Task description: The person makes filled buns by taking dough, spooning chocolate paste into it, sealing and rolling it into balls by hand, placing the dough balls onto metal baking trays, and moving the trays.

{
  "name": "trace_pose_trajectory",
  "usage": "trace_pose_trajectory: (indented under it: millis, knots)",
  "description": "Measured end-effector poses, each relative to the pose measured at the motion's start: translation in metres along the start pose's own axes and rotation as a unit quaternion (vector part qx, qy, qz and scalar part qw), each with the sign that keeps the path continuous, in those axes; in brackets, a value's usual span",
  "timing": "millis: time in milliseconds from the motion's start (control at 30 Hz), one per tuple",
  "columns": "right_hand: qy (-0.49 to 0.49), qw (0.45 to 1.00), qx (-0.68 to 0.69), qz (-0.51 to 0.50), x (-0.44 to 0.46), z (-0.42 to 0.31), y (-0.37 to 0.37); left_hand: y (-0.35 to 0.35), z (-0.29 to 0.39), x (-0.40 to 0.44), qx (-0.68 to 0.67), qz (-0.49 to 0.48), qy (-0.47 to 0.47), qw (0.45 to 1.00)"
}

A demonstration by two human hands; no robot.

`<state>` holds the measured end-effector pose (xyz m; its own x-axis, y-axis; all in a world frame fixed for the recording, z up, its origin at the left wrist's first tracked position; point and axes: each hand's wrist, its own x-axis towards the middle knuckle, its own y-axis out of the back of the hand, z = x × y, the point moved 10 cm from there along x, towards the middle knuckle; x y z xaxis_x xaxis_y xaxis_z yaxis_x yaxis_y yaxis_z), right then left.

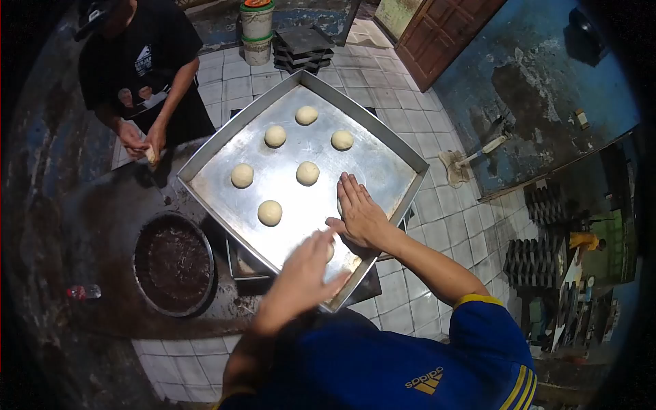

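Note:
A large square metal baking tray (379, 160) lies before me, turned cornerwise. On it sit several round, pale dough balls (307, 173), set apart from each other. My right hand (362, 215) is palm down on the tray's right part, fingers stretched out together; whatever lies beneath the palm is hidden. Close to the near corner, my left hand (304, 270) is blurred by motion, its fingers apart and thumb out. Partly covered by it, a pale dough ball (329, 253) shows beside its fingers. No object is visibly held in either hand.
A round basin (179, 313) with dark brown contents stands on the dark table (102, 205) at left, near a small clear bottle (84, 292). Across the table, a co-worker (147, 61) holds something small and pale. Stacked buckets (257, 34) and dark trays (304, 48) stand behind.

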<state>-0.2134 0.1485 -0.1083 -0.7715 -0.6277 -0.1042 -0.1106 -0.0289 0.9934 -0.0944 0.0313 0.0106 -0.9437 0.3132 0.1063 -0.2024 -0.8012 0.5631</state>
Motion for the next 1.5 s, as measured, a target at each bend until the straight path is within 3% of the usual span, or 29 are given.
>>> trace_pose_trajectory:
  millis: [67, 100, 133, 167, 200, 233, 300, 333, 367, 467, 500, 533, 633, 700, 800, 900, 1000, 1033, 1067, 1100, 1167, 1233, 1300, 1367, 1400, 1433, 1500]
  knots:
    - [-0.028, 0.989, 0.135, -0.054, 0.002, 0.012, -0.009, -0.024, 0.021, -0.019, -0.01, -0.035, -0.019, 0.999]
    - [-0.034, 0.993, 0.112, -0.031, 0.018, 0.042, 0.016, -0.035, 0.023, -0.007, 0.007, -0.019, -0.067, 0.998]
    - [-0.095, 0.9, 0.419, -0.078, 0.012, 0.053, 0.028, -0.049, 0.026, -0.019, 0.021, -0.05, -0.043, 0.998]
    - [-0.142, 0.714, 0.676, -0.11, 0.012, 0.058, 0.036, -0.062, 0.025, -0.025, 0.037, -0.076, -0.025, 0.996]
    - [-0.167, 0.761, 0.621, -0.085, 0.014, 0.071, 0.043, -0.071, 0.025, -0.031, 0.037, -0.082, -0.024, 0.996]
    - [-0.167, 0.762, 0.62, -0.08, 0.015, 0.073, 0.038, -0.078, 0.02, -0.03, 0.056, -0.078, -0.016, 0.995]
    - [-0.068, 0.936, 0.342, -0.043, 0.02, 0.047, 0.032, -0.087, 0.019, -0.03, 0.078, -0.085, -0.002, 0.993]
    - [-0.07, 0.975, 0.188, -0.09, 0.014, 0.018, 0.035, -0.089, 0.015, -0.029, 0.108, -0.095, 0.03, 0.989]
    - [-0.042, 0.992, 0.106, -0.06, 0.005, 0.004, 0.016, -0.092, 0.012, -0.031, 0.139, -0.106, 0.062, 0.983]
    - [-0.078, 0.984, 0.154, -0.042, 0.009, 0.024, 0.017, -0.107, 0.003, -0.035, 0.178, -0.115, 0.07, 0.975]
    - [-0.081, 0.895, 0.439, 0.011, 0.002, 0.034, 0.049, -0.105, 0.005, -0.037, 0.193, -0.129, 0.067, 0.97]
    - [-0.073, 0.726, 0.68, 0.067, -0.009, 0.052, 0.078, -0.101, 0.008, -0.035, 0.174, -0.123, 0.061, 0.975]
    - [-0.084, 0.668, 0.698, 0.244, -0.074, 0.116, 0.135, -0.069, 0.029, -0.026, 0.163, -0.118, 0.057, 0.978]
    - [-0.122, 0.624, 0.731, 0.248, -0.127, 0.148, 0.12, -0.026, 0.071, -0.012, 0.143, -0.066, 0.034, 0.987]
    - [-0.204, 0.679, 0.649, 0.277, -0.151, 0.142, 0.091, 0.029, 0.1, 0.004, 0.084, -0.045, 0.104, 0.99]
    - [-0.117, 0.893, 0.381, 0.209, -0.135, 0.09, 0.048, 0.048, 0.107, 0.0, -0.056, 0.016, 0.148, 0.987]
    - [-0.071, 0.953, 0.29, 0.048, -0.108, 0.035, -0.013, 0.049, 0.108, -0.015, -0.094, 0.026, 0.155, 0.983]
    - [-0.056, 0.963, 0.265, 0.002, -0.094, 0.024, -0.031, 0.046, 0.105, -0.02, -0.097, 0.039, 0.143, 0.984]
    - [-0.046, 0.955, 0.283, 0.077, -0.078, 0.015, -0.049, 0.046, 0.102, -0.021, -0.099, 0.051, 0.136, 0.984]
    - [-0.045, 0.952, 0.291, 0.077, -0.071, 0.001, -0.042, 0.046, 0.101, -0.017, -0.093, 0.049, 0.142, 0.984]
    - [-0.016, 0.954, 0.299, 0.029, -0.047, -0.031, -0.011, 0.037, 0.106, 0.007, -0.07, -0.003, 0.174, 0.982]
    - [0.004, 0.967, 0.254, -0.03, -0.029, -0.078, -0.034, 0.025, 0.101, 0.006, -0.047, -0.023, 0.158, 0.986]
    - [-0.044, 0.969, 0.218, 0.105, -0.024, -0.109, -0.046, 0.015, 0.094, 0.0, 0.008, -0.036, 0.151, 0.988]
    - [-0.04, 0.904, 0.211, 0.37, -0.022, -0.121, -0.051, 0.007, 0.089, -0.007, 0.087, -0.051, 0.104, 0.989]
    - [-0.041, 0.906, 0.208, 0.367, -0.03, -0.109, -0.042, 0.002, 0.085, -0.008, 0.087, -0.053, 0.108, 0.989]
    - [0.037, 0.891, 0.342, 0.296, -0.032, -0.09, -0.029, -0.003, 0.08, -0.011, 0.088, -0.055, 0.108, 0.989]
    - [0.062, 0.879, 0.452, 0.138, -0.039, -0.063, -0.046, -0.009, 0.089, -0.012, 0.16, -0.064, 0.076, 0.982]
